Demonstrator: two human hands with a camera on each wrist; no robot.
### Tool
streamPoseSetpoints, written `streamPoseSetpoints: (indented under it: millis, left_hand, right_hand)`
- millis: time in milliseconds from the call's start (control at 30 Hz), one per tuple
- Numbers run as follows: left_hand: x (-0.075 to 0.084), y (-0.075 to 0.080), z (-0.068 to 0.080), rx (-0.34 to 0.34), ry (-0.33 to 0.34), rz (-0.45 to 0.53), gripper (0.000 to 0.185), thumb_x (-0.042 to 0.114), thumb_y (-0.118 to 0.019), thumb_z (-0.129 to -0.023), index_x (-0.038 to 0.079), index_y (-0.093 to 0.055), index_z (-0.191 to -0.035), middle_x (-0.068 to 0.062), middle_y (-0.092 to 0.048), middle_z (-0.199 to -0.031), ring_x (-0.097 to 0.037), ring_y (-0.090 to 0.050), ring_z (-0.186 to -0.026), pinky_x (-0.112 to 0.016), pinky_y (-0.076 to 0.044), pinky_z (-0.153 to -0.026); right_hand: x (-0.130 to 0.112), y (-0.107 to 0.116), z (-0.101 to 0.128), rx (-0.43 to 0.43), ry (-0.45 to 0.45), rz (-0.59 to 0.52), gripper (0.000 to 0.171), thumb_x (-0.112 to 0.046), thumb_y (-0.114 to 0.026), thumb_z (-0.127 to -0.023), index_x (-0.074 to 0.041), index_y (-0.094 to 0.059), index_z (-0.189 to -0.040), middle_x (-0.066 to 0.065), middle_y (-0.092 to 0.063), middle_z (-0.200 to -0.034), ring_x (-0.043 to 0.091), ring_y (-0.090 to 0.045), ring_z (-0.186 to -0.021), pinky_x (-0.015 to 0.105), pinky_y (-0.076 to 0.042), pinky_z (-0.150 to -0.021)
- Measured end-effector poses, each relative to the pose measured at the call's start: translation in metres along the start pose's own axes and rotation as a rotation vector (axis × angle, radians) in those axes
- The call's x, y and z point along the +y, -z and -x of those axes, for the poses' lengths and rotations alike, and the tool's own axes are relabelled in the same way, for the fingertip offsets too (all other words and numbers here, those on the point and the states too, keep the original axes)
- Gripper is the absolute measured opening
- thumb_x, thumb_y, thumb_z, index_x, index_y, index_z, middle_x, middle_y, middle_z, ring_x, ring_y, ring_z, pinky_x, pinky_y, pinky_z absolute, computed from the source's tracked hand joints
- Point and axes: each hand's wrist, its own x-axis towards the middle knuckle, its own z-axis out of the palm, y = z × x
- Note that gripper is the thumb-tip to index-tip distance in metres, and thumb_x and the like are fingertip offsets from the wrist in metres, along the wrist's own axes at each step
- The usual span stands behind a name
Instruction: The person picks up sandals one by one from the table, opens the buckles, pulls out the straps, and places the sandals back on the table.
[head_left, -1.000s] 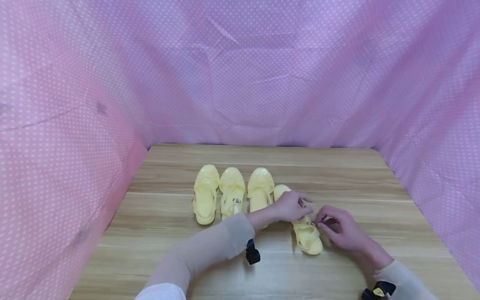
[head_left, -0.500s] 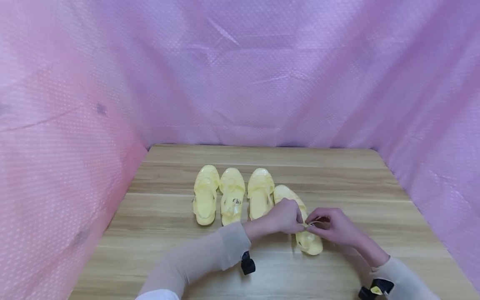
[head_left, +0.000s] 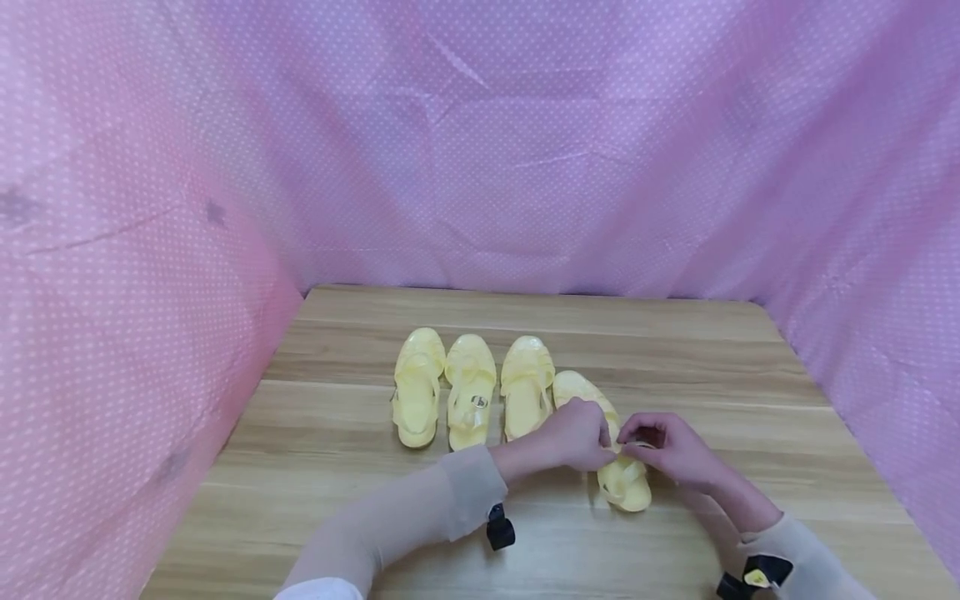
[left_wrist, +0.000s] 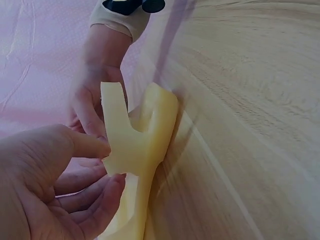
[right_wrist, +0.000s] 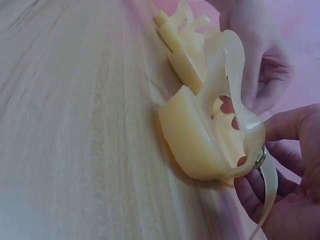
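Yellow jelly sandal (head_left: 611, 454), the rightmost of four, lies on the wooden worktop (head_left: 675, 358) with both hands at its ankle strap. Its toe points away from the person and slightly left, and its heel sits nearest the camera. The left hand (head_left: 577, 433) pinches the strap near the middle of the shoe, thumb and fingertips curled onto the soft plastic. The right hand (head_left: 667, 450) pinches the strap end beside the small metal buckle (right_wrist: 259, 159). In the right wrist view the loose strap tail (right_wrist: 267, 192) hangs free below the buckle, so this strap does not look fastened yet.

Three more yellow sandals stand side by side to the left, toes away from the person. The second from the left (head_left: 470, 392) shows a buckle lying across its strap; whether it, the leftmost (head_left: 416, 385) or the third (head_left: 525, 385) is fastened cannot be told at this distance.

Judging by the neat row, those three seem dealt with, and the work appears to be on the last shoe, with its buckle the part remaining. Pink dotted cloth (head_left: 150, 250) walls the worktop on three sides.
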Motion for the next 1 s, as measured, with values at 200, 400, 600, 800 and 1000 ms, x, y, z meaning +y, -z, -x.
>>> streamPoseSetpoints:
  millis: [200, 400, 600, 800, 1000]
  left_hand:
    - [0.0022, -0.0002, -0.0039, -0.012, -0.01, -0.051, 0.01, 0.025, -0.081, -0.093, 0.02, -0.088, -0.088, 0.012, -0.081, -0.08, 0.006, -0.057, -0.056, -0.007, -0.044, -0.054]
    - [0.0017, 0.0051, -0.003, -0.045, -0.007, -0.081, 0.011, 0.026, -0.084, -0.091, 0.02, -0.087, -0.083, 0.012, -0.08, -0.077, 0.005, -0.058, -0.057, -0.008, -0.045, -0.056]
    - [0.0044, 0.0031, -0.007, -0.001, -0.007, -0.101, 0.016, 0.034, -0.085, -0.09, 0.021, -0.087, -0.099, 0.013, -0.081, -0.085, 0.005, -0.063, -0.068, -0.008, -0.046, -0.06]
    - [0.0088, 0.0016, -0.0088, -0.007, -0.022, -0.138, 0.008, 0.033, -0.086, -0.09, 0.025, -0.087, -0.089, 0.015, -0.081, -0.085, 0.006, -0.059, -0.063, -0.009, -0.044, -0.054]
    - [0.0097, 0.0047, -0.0094, -0.066, -0.002, -0.186, 0.015, 0.031, -0.084, -0.092, 0.025, -0.084, -0.078, 0.016, -0.076, -0.071, 0.003, -0.053, -0.054, -0.012, -0.042, -0.05]
  right_hand:
    - [0.0036, 0.0001, -0.0004, 0.011, -0.033, -0.01, 0.008, 0.001, -0.076, -0.093, -0.005, -0.075, -0.098, 0.003, -0.077, -0.097, 0.002, -0.07, -0.09, 0.02, -0.058, -0.079]
    - [0.0002, 0.0026, 0.0011, 0.015, -0.019, -0.031, 0.005, 0.001, -0.075, -0.094, -0.003, -0.073, -0.098, 0.011, -0.075, -0.097, 0.003, -0.068, -0.09, 0.02, -0.057, -0.079]
    - [0.0015, 0.0044, 0.0014, 0.013, -0.042, -0.038, 0.006, 0.0, -0.075, -0.094, -0.004, -0.074, -0.099, 0.008, -0.076, -0.096, 0.003, -0.069, -0.088, 0.02, -0.057, -0.078]
    - [0.0023, 0.0046, 0.0026, 0.008, -0.064, -0.045, 0.005, -0.001, -0.075, -0.095, -0.003, -0.075, -0.1, 0.005, -0.076, -0.097, 0.003, -0.07, -0.089, 0.02, -0.058, -0.079]
    - [-0.0001, 0.0054, 0.0036, 0.011, -0.055, -0.025, 0.005, -0.001, -0.075, -0.095, -0.001, -0.074, -0.1, 0.005, -0.076, -0.098, 0.002, -0.069, -0.09, 0.02, -0.057, -0.078]
